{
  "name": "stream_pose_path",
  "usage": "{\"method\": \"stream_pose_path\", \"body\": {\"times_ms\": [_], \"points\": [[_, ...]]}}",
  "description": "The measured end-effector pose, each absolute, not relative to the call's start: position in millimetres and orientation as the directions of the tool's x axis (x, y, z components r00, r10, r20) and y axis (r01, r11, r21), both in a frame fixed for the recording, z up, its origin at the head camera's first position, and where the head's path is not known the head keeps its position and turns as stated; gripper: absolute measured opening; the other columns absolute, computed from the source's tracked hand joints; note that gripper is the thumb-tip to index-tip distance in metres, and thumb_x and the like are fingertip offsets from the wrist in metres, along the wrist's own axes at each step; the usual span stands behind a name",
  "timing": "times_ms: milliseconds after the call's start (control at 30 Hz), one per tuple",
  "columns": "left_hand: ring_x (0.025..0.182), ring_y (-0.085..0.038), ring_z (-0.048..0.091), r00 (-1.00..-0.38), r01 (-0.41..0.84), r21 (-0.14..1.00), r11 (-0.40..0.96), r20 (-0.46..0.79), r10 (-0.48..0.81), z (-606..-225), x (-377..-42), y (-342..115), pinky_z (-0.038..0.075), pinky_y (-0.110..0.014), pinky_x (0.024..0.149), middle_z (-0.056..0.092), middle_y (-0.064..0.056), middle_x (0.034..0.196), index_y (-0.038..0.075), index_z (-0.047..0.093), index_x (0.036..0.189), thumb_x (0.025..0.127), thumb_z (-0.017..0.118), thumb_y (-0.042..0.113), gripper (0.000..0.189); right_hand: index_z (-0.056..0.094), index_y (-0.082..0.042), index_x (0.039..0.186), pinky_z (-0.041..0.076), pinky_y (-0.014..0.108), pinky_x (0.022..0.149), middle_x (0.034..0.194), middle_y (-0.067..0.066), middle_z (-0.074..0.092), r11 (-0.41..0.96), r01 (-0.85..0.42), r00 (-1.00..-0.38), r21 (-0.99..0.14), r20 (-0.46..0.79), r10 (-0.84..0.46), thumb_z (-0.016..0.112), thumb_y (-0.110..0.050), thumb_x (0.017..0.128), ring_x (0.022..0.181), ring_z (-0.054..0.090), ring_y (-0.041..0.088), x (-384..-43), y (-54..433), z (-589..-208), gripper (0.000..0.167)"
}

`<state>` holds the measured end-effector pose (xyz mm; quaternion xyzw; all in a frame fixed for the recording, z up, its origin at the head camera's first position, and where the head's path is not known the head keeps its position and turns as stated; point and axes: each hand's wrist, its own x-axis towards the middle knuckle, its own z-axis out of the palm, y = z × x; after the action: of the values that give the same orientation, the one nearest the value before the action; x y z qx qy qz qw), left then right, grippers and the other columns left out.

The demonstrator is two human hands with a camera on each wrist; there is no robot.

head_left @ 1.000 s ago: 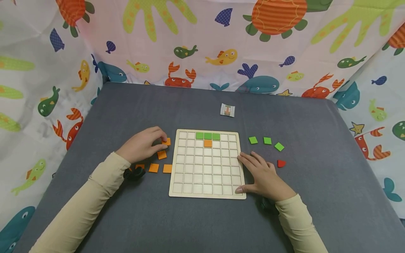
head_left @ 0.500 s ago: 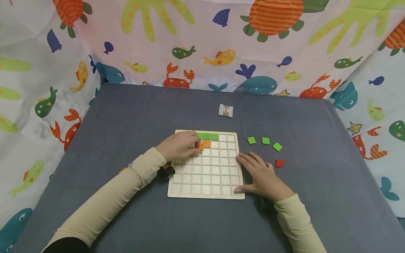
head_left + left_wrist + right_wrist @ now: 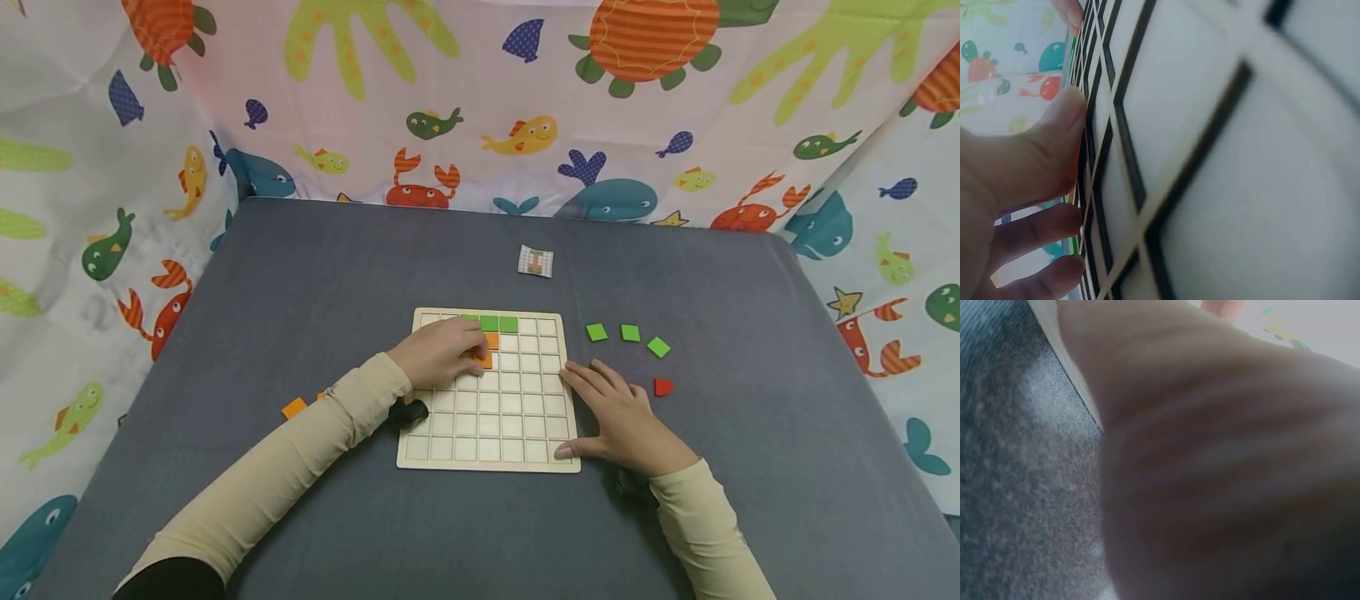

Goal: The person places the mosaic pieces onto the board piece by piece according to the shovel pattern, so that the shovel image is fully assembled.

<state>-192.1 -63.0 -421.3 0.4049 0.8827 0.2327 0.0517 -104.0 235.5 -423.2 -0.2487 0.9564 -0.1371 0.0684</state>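
Observation:
A pale wooden grid board lies on the grey table. Toward its top, the left hand pinches an orange square tile between thumb and fingers, low against the grid. Another orange tile sits in the cell row above, under a row of green tiles; the hand partly covers these. In the left wrist view, the thumb is close to the grid, and only a sliver of orange shows. The right hand rests with spread fingers on the board's right edge.
Loose green tiles and a red piece lie right of the board. Orange tiles lie to the left, partly hidden by the left sleeve. Behind the board is a small printed grid card. A patterned curtain surrounds the table.
The left hand has picked up an orange tile left of the board and carried it right, onto the grid, then slightly further right and down. The right hand stays put.

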Motion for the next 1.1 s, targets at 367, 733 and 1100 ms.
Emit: {"method": "stream_pose_path", "body": {"times_ms": [367, 733, 1100], "points": [[0.081, -0.009, 0.053, -0.643, 0.715, 0.459, 0.528, 0.135, 0.754, -425, -194, -54, 0.046, -0.026, 0.075, 0.057, 0.005, 0.093, 0.017, 0.066, 0.090, 0.087, 0.071, 0.027, 0.011, 0.037, -0.015, 0.148, 0.031, 0.065, 0.091, 0.153, 0.005, 0.035, 0.832, -0.456, -0.865, -0.316, -0.062, -0.497, 0.073, -0.068, 0.064, 0.141, 0.023, 0.037, -104, 235, -423, 0.106], [0.086, -0.010, 0.058, -0.689, 0.685, 0.370, 0.628, 0.046, 0.724, -414, -181, -92, 0.050, -0.028, 0.077, 0.062, 0.004, 0.099, 0.018, 0.071, 0.100, 0.091, 0.066, 0.035, 0.020, 0.037, -0.016, 0.148, 0.029, 0.064, 0.092, 0.153, 0.004, 0.034, 0.826, -0.449, -0.867, -0.342, -0.060, -0.495, 0.075, -0.067, 0.064, 0.142, 0.023, 0.036, -103, 231, -425, 0.106], [0.082, -0.011, 0.057, -0.847, 0.465, 0.398, 0.791, -0.059, 0.528, -404, -143, -194, 0.049, -0.032, 0.074, 0.062, 0.004, 0.099, 0.019, 0.069, 0.106, 0.089, 0.068, 0.035, 0.023, 0.035, -0.017, 0.149, 0.028, 0.064, 0.091, 0.153, 0.004, 0.032, 0.840, -0.443, -0.870, -0.314, -0.077, -0.487, 0.074, -0.069, 0.064, 0.141, 0.022, 0.036, -105, 234, -425, 0.107]]}}
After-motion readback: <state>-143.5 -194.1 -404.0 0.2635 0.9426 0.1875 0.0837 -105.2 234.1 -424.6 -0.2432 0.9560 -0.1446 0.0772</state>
